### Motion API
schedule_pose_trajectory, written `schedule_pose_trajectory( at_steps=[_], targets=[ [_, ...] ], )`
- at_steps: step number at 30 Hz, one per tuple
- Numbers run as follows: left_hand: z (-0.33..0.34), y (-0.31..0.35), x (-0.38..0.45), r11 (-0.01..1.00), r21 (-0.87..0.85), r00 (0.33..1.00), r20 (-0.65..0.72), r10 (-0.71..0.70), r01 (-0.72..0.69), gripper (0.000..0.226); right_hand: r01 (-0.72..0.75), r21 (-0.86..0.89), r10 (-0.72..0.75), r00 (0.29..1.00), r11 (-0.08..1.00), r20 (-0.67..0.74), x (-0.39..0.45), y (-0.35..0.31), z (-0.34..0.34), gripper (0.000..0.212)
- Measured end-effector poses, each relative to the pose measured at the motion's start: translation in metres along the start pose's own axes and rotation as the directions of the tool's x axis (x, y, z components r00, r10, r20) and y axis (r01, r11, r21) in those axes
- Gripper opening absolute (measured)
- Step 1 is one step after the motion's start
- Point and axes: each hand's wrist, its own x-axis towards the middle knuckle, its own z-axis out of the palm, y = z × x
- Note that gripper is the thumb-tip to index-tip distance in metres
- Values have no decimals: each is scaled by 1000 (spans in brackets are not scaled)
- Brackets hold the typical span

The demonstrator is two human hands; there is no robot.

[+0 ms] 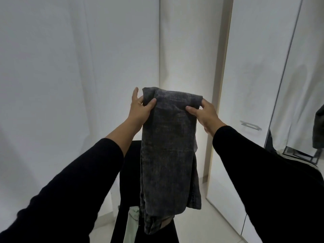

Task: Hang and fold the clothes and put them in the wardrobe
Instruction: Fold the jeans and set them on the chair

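Observation:
A pair of dark grey washed jeans [169, 155] hangs folded lengthwise in front of me, held up at chest height. My left hand [140, 109] pinches its top left corner and my right hand [205, 113] pinches the top right corner. The lower end of the jeans rests on a black surface [129, 172] below. A white wardrobe door [249, 85] with a metal handle [250, 126] stands to the right.
A pale green garment [131, 223] lies on the black surface beside the jeans. White curtains [70, 85] cover the wall on the left. A mirrored panel [301, 102] is at the far right. Light floor tiles show below.

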Motion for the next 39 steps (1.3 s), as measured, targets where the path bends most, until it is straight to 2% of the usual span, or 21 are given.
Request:
schedule_pose_trajectory(
  at_steps=[4,6,9,13,17,20,24,26,30,33,37,39],
  targets=[
    [-5,0,-5,994,112,990,139,0,-16,49,11,45,-9,999,999,-46,3,-10,6,42],
    [-9,-3,-7,985,169,991,131,5,-27,50,-46,87,52,996,995,-71,3,-8,10,49],
    [-19,-14,-9,986,168,997,80,-25,12,48,-141,124,144,990,982,-9,-1,-1,17,60],
    [-35,-36,-12,961,250,973,167,-162,117,56,-331,25,325,936,943,135,-8,20,27,61],
    [-48,-66,-18,930,279,919,245,-309,239,58,-433,-49,430,866,900,254,-16,52,43,52],
    [-50,-104,-23,892,309,879,245,-409,329,64,-494,-95,499,821,864,277,-21,86,55,52],
    [-45,-172,-29,792,365,808,153,-569,489,84,-555,-182,583,753,812,304,-21,145,70,48],
    [-40,-205,-34,756,393,783,130,-609,523,89,-534,-297,611,708,791,353,-18,180,80,40],
    [-24,-272,-33,632,550,719,79,-691,547,52,-417,-523,643,660,744,389,-3,258,107,25],
    [-13,-324,-15,568,562,700,-29,-713,601,39,-300,-587,591,700,752,400,19,311,127,22],
    [1,-377,25,539,602,717,-81,-693,589,11,-186,-637,533,740,748,410,62,368,151,20],
    [6,-400,41,528,605,719,-109,-686,596,11,-127,-664,511,747,737,424,80,391,162,21]
  ],
)
